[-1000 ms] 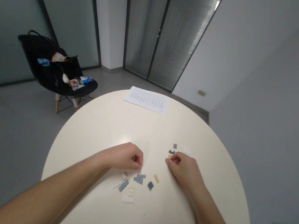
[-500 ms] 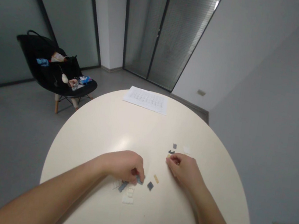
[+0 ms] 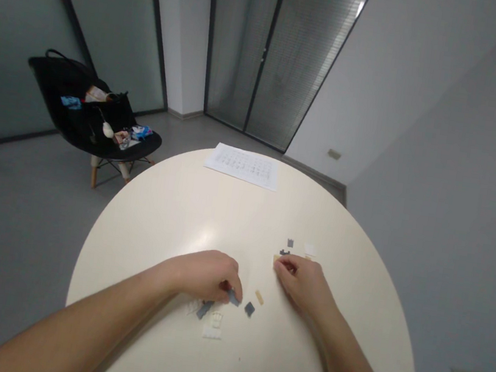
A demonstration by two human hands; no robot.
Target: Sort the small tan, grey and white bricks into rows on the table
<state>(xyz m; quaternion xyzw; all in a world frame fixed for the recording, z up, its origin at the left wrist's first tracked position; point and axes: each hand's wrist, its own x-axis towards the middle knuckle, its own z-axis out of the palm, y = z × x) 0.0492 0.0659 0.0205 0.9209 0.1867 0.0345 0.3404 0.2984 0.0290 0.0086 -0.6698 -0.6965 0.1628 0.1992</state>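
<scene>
My left hand point(image 3: 215, 274) is closed, its thumb and fingers pinching a small flat grey piece point(image 3: 234, 299) low over the table. Close by its fingers lie another grey piece point(image 3: 204, 310) and several white pieces point(image 3: 212, 332). A dark grey square piece point(image 3: 250, 309) and a narrow beige strip point(image 3: 259, 297) rest between my hands. Farther right, my right hand point(image 3: 303, 280) is closed in a pinch on a small beige piece point(image 3: 275, 257), mostly hidden by the fingertips. Just beyond it are a notched dark piece point(image 3: 284, 252), a grey piece point(image 3: 290, 242) and a white piece point(image 3: 310, 249).
The pieces lie on a round white table point(image 3: 156, 210). A printed sheet of paper point(image 3: 244, 166) is at its far edge. A black chair point(image 3: 64, 117) with a bag and packets stands beyond on the left. A wall point(image 3: 442, 145) rises at the right.
My left fingers have shifted slightly on the grey piece, which now shows more. My right hand has moved a little left, with the beige piece at its fingertips.
</scene>
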